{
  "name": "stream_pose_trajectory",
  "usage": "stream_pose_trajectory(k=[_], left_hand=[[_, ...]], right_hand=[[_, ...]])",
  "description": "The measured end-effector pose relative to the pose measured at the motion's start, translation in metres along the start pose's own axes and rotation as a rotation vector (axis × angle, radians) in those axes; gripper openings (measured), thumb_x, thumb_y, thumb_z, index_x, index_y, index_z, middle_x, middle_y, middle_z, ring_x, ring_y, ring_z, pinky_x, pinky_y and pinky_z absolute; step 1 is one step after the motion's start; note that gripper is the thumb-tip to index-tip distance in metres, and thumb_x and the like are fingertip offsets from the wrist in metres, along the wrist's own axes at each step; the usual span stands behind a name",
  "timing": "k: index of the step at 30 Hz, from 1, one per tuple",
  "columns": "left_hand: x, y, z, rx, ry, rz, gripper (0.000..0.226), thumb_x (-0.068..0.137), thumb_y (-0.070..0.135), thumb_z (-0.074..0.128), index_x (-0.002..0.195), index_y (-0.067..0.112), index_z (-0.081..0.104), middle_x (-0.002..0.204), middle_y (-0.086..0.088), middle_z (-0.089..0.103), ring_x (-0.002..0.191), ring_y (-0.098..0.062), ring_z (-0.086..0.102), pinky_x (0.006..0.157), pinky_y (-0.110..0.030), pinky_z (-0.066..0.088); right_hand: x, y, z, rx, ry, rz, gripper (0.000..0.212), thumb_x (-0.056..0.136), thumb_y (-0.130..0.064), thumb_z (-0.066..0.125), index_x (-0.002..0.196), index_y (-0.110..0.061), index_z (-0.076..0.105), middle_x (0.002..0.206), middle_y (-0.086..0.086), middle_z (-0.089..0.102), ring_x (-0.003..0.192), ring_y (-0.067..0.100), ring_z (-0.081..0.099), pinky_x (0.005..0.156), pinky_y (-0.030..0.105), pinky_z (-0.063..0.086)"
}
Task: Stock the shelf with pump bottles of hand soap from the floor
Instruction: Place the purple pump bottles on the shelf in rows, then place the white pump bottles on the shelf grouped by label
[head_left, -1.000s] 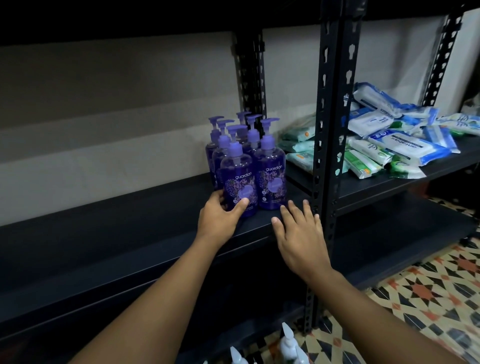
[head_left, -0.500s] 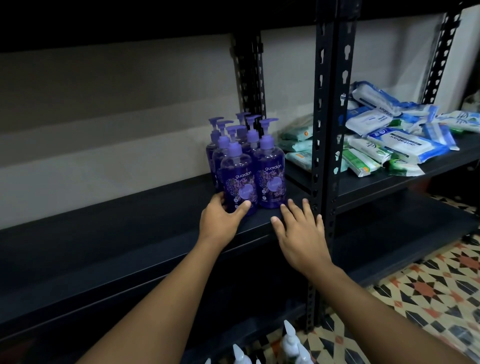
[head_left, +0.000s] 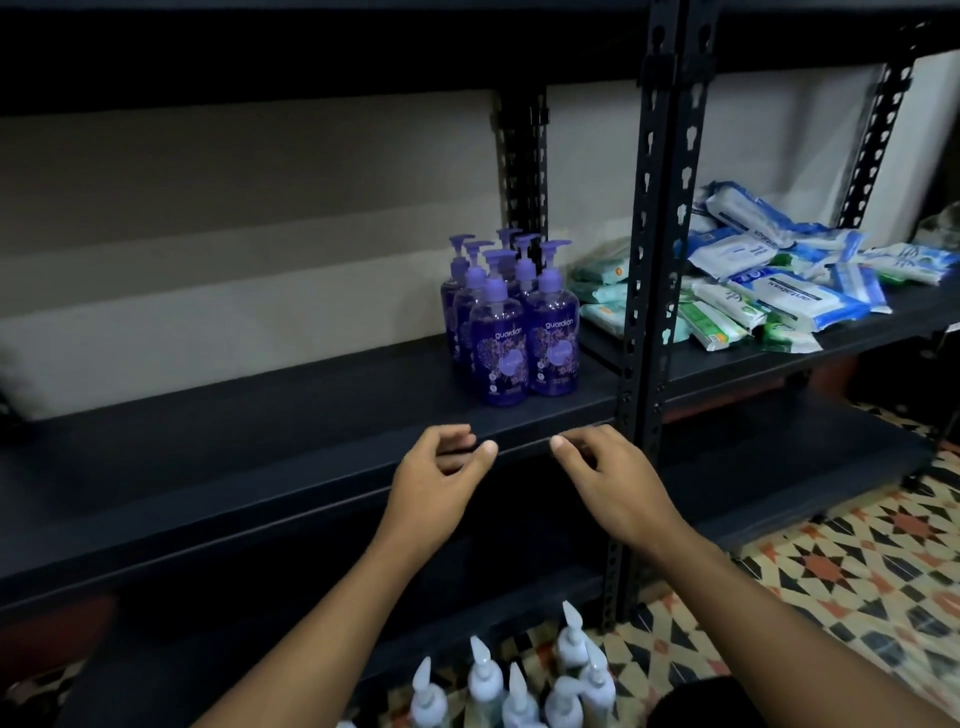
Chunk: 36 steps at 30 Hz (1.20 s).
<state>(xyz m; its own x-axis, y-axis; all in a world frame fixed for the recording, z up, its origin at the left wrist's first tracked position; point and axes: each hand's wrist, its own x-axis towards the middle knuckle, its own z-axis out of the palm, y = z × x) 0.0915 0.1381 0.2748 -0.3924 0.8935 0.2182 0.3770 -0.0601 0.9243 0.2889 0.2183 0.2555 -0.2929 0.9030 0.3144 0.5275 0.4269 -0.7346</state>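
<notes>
Several purple pump bottles of hand soap (head_left: 511, 325) stand grouped at the right end of the dark shelf (head_left: 260, 441). My left hand (head_left: 434, 480) hovers in front of the shelf's front edge, below the bottles, fingers loosely curled and holding nothing. Just to its right, near the black upright post (head_left: 657, 260), my right hand (head_left: 608, 475) is also empty with fingers bent. More pump bottles with pale tops (head_left: 524, 680) stand on the floor at the bottom of the view.
Packs of wet wipes (head_left: 769, 280) are piled on the neighbouring shelf to the right. A lower shelf (head_left: 779, 467) runs beneath. The floor (head_left: 831, 571) has patterned tiles. The long left stretch of the dark shelf holds nothing.
Both hands have drawn back from the purple bottles to the shelf's front edge; the left hand let go of the front bottle. More floor bottles are in view.
</notes>
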Motion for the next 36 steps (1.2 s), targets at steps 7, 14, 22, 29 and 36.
stream_pose_trajectory(k=[7, 14, 22, 29, 36], left_hand=[[-0.057, -0.036, -0.02, 0.014, -0.12, -0.11, 0.021, 0.087, 0.041, 0.075, 0.105, 0.032, 0.068, 0.104, 0.008, 0.073, 0.093, -0.005, 0.07, 0.083, -0.025, 0.055], [-0.089, -0.086, -0.003, 0.041, -0.253, -0.248, 0.023, 0.088, 0.039, 0.075, 0.106, 0.027, 0.068, 0.104, 0.003, 0.072, 0.097, -0.011, 0.07, 0.088, -0.031, 0.057], [-0.109, -0.149, 0.048, 0.116, -0.398, -0.417, 0.023, 0.087, 0.037, 0.076, 0.102, 0.023, 0.067, 0.097, 0.004, 0.07, 0.092, -0.011, 0.068, 0.076, -0.022, 0.052], [-0.146, -0.223, 0.097, 0.112, -0.395, -0.634, 0.039, 0.083, 0.03, 0.081, 0.106, 0.013, 0.054, 0.097, -0.001, 0.064, 0.089, -0.015, 0.062, 0.067, -0.018, 0.047], [-0.157, -0.287, 0.121, 0.185, -0.377, -0.62, 0.045, 0.078, 0.001, 0.081, 0.064, 0.026, 0.046, 0.053, 0.013, 0.059, 0.055, 0.001, 0.057, 0.058, -0.023, 0.044]], right_hand=[[-0.075, 0.001, 0.006, 0.135, -0.154, 0.108, 0.03, 0.098, -0.053, 0.053, 0.106, -0.029, 0.07, 0.094, -0.011, 0.07, 0.088, 0.001, 0.064, 0.076, 0.02, 0.048], [-0.103, 0.037, 0.005, 0.101, -0.284, 0.251, 0.026, 0.096, -0.053, 0.058, 0.093, -0.03, 0.069, 0.089, -0.001, 0.071, 0.085, 0.015, 0.067, 0.074, 0.029, 0.051], [-0.1, 0.09, 0.019, -0.068, -0.476, 0.377, 0.026, 0.095, -0.049, 0.061, 0.099, -0.024, 0.07, 0.087, -0.007, 0.069, 0.08, 0.012, 0.064, 0.063, 0.028, 0.048], [-0.12, 0.176, 0.079, -0.076, -0.541, 0.588, 0.019, 0.09, -0.039, 0.068, 0.087, -0.02, 0.07, 0.079, -0.007, 0.065, 0.082, 0.017, 0.061, 0.079, 0.032, 0.05], [-0.141, 0.246, 0.132, -0.086, -0.555, 0.786, 0.042, 0.082, -0.047, 0.076, 0.113, -0.023, 0.061, 0.112, 0.004, 0.067, 0.097, 0.02, 0.06, 0.082, 0.03, 0.045]])
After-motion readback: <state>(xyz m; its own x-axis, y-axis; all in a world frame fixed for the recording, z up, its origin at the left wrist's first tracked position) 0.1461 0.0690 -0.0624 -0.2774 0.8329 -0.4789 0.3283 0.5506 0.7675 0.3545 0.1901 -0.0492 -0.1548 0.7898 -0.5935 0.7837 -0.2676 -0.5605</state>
